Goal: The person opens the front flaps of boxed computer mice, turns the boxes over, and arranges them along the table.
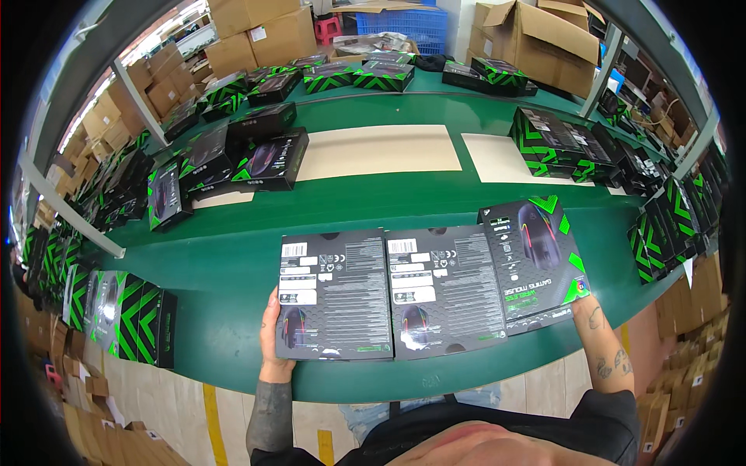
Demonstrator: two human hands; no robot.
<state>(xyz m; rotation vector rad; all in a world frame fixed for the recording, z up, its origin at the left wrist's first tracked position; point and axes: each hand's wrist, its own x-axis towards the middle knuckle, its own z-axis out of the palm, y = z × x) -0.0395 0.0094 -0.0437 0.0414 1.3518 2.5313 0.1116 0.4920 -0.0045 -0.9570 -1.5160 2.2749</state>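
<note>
**Three mouse boxes in a row, a hand at each end**

Three flat mouse boxes lie side by side on the green table (233, 264), directly between the hands. The left hand (273, 330) grips the outer left edge of the left box (334, 295), thumb on top near its lower corner. The right hand (584, 304) pinches the lower right corner of the right box (535, 262), which shows its printed front, is tilted out of line and overlaps the middle box (444, 291). The middle box touches neither hand. Each box's long axis runs away from the person; the row itself runs from hand to hand. Beyond the hands, well apart, stand stacks of black-and-green boxes (559, 147) and brown cartons (536, 43).
</note>
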